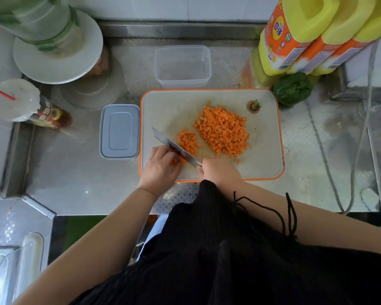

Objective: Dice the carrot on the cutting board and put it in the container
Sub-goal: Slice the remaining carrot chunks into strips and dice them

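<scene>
Here, head view: right hand [218, 170] grips the knife [176, 148], whose blade runs away-left between the small carrot heap [187, 140] and the left hand [161, 165], which seems to pinch remaining carrot, partly hidden; the container [182, 66] stands beyond the cutting board [163, 111].

Left hand [161, 165] curled, knuckles up; right hand [220, 170] fisted, both forearms bare.

Black ribbed knit garment [218, 249] is worn over the torso; thin black cords [291, 213] are seen hanging loose from it. Both forearms are left bare. No sleeves are carried down to left hand [161, 167] or right hand [220, 170].
</scene>
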A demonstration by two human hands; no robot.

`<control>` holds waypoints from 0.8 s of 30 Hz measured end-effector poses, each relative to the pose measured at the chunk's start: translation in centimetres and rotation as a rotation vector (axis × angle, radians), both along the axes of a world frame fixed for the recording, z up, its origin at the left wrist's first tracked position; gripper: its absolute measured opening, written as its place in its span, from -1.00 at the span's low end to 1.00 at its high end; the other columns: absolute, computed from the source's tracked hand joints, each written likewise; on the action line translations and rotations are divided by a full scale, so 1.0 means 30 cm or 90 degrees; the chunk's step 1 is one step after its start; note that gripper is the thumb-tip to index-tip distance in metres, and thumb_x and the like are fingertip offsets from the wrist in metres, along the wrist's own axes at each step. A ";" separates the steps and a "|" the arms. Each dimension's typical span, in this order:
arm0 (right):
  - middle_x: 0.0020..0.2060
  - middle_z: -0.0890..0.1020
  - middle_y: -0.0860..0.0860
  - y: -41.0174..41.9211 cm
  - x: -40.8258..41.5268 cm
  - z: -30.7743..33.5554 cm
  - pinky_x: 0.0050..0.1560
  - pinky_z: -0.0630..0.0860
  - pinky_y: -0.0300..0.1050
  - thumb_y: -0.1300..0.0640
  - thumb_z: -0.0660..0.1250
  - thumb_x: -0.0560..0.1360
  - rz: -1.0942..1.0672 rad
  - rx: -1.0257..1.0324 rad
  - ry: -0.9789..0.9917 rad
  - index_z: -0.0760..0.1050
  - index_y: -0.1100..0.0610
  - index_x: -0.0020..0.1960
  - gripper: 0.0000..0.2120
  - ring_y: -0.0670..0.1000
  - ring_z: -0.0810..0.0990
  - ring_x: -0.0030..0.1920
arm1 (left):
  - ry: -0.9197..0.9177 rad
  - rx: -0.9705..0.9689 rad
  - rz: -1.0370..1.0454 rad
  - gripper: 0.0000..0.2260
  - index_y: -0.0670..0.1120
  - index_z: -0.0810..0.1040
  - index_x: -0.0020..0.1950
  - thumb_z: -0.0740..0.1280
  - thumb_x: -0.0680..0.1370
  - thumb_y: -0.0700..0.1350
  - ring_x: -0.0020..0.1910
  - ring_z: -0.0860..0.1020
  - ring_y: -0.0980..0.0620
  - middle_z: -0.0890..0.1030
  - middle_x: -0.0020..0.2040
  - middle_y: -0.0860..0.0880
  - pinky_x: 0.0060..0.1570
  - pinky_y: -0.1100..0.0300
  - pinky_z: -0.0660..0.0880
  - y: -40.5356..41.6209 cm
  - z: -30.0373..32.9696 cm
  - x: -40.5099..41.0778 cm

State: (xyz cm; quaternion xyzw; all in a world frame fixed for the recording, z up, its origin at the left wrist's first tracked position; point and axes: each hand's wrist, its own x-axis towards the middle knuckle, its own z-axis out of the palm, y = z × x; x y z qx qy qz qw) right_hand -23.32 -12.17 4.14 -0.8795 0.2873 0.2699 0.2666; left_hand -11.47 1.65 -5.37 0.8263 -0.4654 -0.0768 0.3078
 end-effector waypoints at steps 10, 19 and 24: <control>-0.34 0.45 0.04 0.035 0.057 -0.034 -0.24 0.37 -0.07 0.23 0.21 0.55 -0.064 -0.017 0.073 0.42 0.15 -0.18 -0.88 0.09 0.45 -0.28 | -0.004 -0.010 -0.023 -0.79 -0.19 0.61 -0.11 0.34 0.52 -0.04 0.00 0.46 -0.05 0.58 -0.05 -0.09 -0.04 0.15 0.46 -0.005 -0.009 0.007; -0.22 0.52 0.14 -0.039 0.034 -0.038 -0.24 0.30 -0.09 -0.02 0.16 0.61 -0.149 0.060 -0.035 0.40 0.19 -0.11 -0.72 0.19 0.53 -0.13 | -0.013 -0.014 -0.033 -0.86 -0.17 0.60 -0.12 0.34 0.52 -0.10 -0.04 0.47 -0.11 0.56 -0.08 -0.09 -0.05 0.06 0.48 0.001 0.001 0.009; -0.39 0.37 0.01 -0.002 0.022 0.001 -0.27 0.30 -0.07 0.03 0.11 0.64 -0.042 0.033 0.001 0.32 0.17 -0.14 -0.74 0.16 0.49 -0.22 | -0.054 -0.049 -0.058 -0.84 -0.21 0.62 -0.10 0.33 0.55 -0.13 -0.04 0.49 -0.11 0.60 -0.10 -0.12 -0.02 0.10 0.48 0.007 0.007 0.015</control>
